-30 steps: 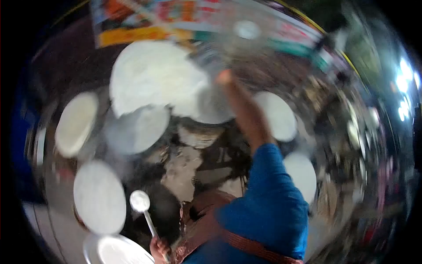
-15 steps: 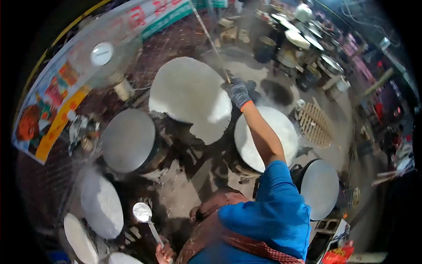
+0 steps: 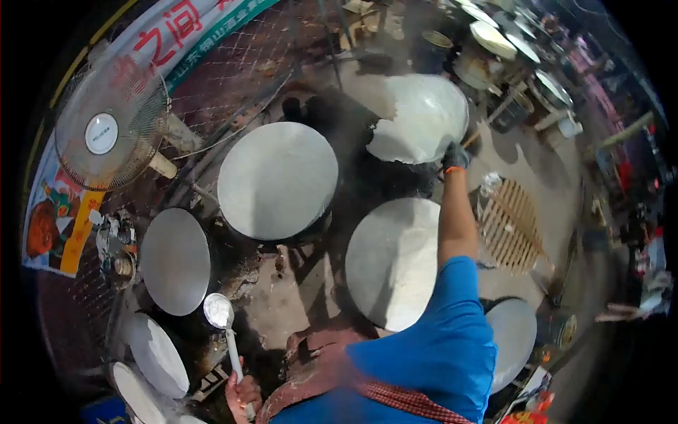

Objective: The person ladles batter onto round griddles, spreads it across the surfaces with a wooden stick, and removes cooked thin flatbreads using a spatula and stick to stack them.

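My right hand (image 3: 458, 155), in a dark grey glove with an orange cuff, reaches forward and is closed at the edge of a large thin pancake (image 3: 424, 116). The pancake is raised, with a ragged left edge. A thin wooden stick (image 3: 472, 138) pokes out by the same hand; the fingers' exact hold is blurred. My bare left hand (image 3: 244, 396), low at the left, is closed around the handle of a ladle (image 3: 219, 311) with white stuff in its bowl. Below my right forearm lies a round griddle (image 3: 374, 247), partly whitish on its surface.
Further round griddles stand about me: one in front (image 3: 279, 180), one at the left (image 3: 175, 261), one at the right (image 3: 512, 336), and more at the lower left. A fan (image 3: 102, 134) stands by a banner. A slatted rack (image 3: 512, 226) lies at the right.
My right hand has moved right with the pancake, away from the front griddle, which now shows uncovered. The stick no longer points up and left. My left hand still holds the ladle.
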Motion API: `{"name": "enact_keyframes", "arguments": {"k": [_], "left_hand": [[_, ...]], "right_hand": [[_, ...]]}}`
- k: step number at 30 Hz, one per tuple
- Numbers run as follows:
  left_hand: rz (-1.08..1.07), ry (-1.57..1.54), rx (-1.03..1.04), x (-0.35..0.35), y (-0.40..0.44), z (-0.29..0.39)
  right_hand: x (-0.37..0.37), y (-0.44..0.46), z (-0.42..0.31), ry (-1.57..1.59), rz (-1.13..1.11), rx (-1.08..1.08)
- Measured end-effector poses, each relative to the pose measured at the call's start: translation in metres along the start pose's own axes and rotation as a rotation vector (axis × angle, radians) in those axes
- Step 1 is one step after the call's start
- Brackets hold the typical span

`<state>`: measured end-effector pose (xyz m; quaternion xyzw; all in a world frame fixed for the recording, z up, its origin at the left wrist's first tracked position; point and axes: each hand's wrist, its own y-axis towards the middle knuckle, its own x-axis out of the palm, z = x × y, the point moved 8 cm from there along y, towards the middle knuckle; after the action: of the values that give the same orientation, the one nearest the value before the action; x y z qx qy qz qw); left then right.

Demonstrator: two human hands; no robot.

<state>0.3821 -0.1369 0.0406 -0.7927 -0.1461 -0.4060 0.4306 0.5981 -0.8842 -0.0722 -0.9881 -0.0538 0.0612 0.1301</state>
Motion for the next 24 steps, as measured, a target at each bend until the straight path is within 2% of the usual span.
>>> {"name": "enact_keyframes", "arguments": {"k": [2, 4, 7, 9, 14, 16, 17, 18, 20, 21, 22, 23, 24], "left_hand": [[0.019, -0.003, 0.080, -0.001, 0.007, 0.002], [0.121, 0.039, 0.098, -0.002, 0.009, 0.001], [0.218, 0.166, 0.191, 0.000, 0.007, -0.001], [0.144, 0.110, 0.233, 0.010, 0.009, -0.009], [-0.004, 0.163, 0.235, -0.013, 0.007, 0.010], [-0.044, 0.028, 0.263, -0.020, 0.002, 0.016], [0.035, -0.060, 0.304, -0.023, -0.004, 0.018], [-0.022, -0.100, 0.309, -0.028, -0.008, 0.021], [-0.109, -0.128, 0.322, -0.040, -0.021, 0.033], [-0.135, -0.140, 0.323, -0.047, -0.032, 0.039], [-0.161, -0.152, 0.320, -0.056, -0.044, 0.044], [-0.196, -0.160, 0.319, -0.067, -0.061, 0.048], [-0.225, -0.179, 0.324, -0.077, -0.072, 0.052]], "right_hand": [[0.015, 0.023, 0.058, 0.031, 0.064, 0.206], [0.022, 0.031, 0.101, -0.133, 0.051, 0.178], [0.054, 0.038, 0.123, -0.685, -0.067, -0.084], [0.088, 0.037, 0.120, -0.975, -0.148, -0.281], [0.131, 0.004, 0.105, -1.259, -0.215, -0.563], [0.139, -0.025, 0.091, -1.231, -0.177, -0.684], [0.147, -0.054, 0.076, -1.181, -0.164, -0.781], [0.151, -0.087, 0.062, -1.102, -0.152, -0.890], [0.155, -0.177, 0.029, -0.849, -0.175, -1.195], [0.153, -0.232, 0.021, -0.684, -0.255, -1.359], [0.150, -0.283, 0.022, -0.533, -0.415, -1.462], [0.145, -0.330, 0.029, -0.409, -0.659, -1.448], [0.155, -0.349, 0.075, -0.308, -1.113, -1.056]]}}
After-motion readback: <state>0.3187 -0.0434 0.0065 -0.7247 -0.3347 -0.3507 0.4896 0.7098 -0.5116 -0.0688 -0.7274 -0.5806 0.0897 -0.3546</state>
